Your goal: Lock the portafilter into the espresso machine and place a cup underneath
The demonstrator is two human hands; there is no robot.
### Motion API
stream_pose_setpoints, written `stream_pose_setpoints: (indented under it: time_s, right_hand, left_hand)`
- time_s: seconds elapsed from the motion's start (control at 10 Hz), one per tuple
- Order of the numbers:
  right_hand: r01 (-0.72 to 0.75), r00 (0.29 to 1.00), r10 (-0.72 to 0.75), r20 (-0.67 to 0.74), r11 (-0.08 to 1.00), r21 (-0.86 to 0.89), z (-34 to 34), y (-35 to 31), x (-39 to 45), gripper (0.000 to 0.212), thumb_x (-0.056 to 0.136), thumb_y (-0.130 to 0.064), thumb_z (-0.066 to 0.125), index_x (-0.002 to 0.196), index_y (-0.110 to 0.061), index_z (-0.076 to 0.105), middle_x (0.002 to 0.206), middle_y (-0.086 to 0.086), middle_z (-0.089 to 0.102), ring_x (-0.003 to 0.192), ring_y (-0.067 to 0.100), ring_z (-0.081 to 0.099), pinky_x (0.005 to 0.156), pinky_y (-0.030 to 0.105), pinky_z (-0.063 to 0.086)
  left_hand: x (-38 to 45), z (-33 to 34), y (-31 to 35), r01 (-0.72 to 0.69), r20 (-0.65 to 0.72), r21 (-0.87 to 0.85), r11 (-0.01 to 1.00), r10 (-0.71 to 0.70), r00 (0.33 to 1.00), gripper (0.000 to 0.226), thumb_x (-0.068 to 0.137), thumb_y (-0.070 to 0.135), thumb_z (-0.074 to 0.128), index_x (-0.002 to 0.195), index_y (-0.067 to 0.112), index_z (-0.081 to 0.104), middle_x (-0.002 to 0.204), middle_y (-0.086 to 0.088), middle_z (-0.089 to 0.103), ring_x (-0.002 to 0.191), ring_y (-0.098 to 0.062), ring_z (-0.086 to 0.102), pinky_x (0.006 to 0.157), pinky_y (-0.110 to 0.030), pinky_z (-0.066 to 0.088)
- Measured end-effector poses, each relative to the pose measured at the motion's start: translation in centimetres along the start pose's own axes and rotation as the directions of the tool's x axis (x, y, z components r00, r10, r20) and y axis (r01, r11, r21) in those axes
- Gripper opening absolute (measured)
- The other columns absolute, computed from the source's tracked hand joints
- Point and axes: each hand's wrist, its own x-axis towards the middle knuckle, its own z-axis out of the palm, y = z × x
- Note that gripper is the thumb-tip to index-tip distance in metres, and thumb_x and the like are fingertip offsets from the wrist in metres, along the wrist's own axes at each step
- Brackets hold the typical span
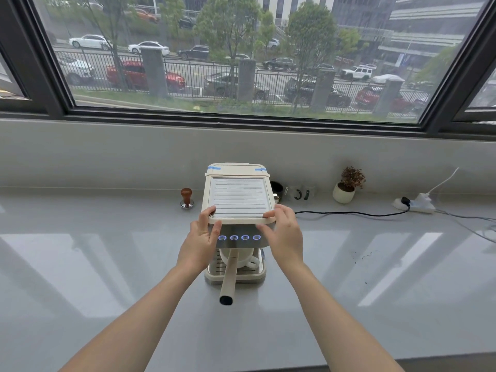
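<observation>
The cream, boxy espresso machine point(238, 196) stands upright on the counter point(107, 264), its top a ribbed plate and four round buttons point(239, 237) glowing blue along its front. The portafilter point(229, 275) sits under the front, its head hidden, with its long cream handle and black end pointing straight out toward the viewer. A white cup point(243, 260) sits on the drip tray point(256, 273) beneath, its handle to the right and partly hidden behind the portafilter handle.

Left hand point(202, 237), right hand point(281, 234) on espresso machine point(239, 194) top corners; cup point(245, 257) underneath.

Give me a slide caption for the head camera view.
Left hand and right hand rest on the espresso machine; portafilter handle points forward, cup beneath.
</observation>
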Motion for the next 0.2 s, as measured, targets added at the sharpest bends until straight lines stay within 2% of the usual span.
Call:
stream_pose_setpoints:
  time_s: [0.1,0.2]
  right_hand:
    - [0.076,0.987,-0.038,-0.154,0.965,0.251,-3.1,-4.4,0.6,0.003,0.087,-0.017,0.066,0.088,-0.015,0.068,0.093,-0.005,0.07,0.092,0.017,0.065,0.079,0.034,0.053]
    - [0.302,0.937,-0.137,-0.321,0.779,0.549,-8.3,-10.6,0.7,0.003,0.09,-0.014,0.063,0.091,-0.015,0.066,0.089,0.002,0.071,0.084,0.014,0.067,0.075,0.03,0.054]
  left_hand:
    - [-0.1,0.0,-0.1,-0.003,0.003,0.016,1.0,0.003,1.0,0.039,0.096,0.053,0.027,0.135,0.046,0.026,0.127,-0.008,0.046,0.086,-0.024,0.06,0.065,-0.035,0.047]
    - [0.0,0.0,-0.2,0.007,-0.004,-0.027,1.0,-0.007,1.0,0.04,0.096,0.053,0.027,0.135,0.046,0.026,0.126,-0.008,0.046,0.084,-0.023,0.059,0.065,-0.035,0.048]
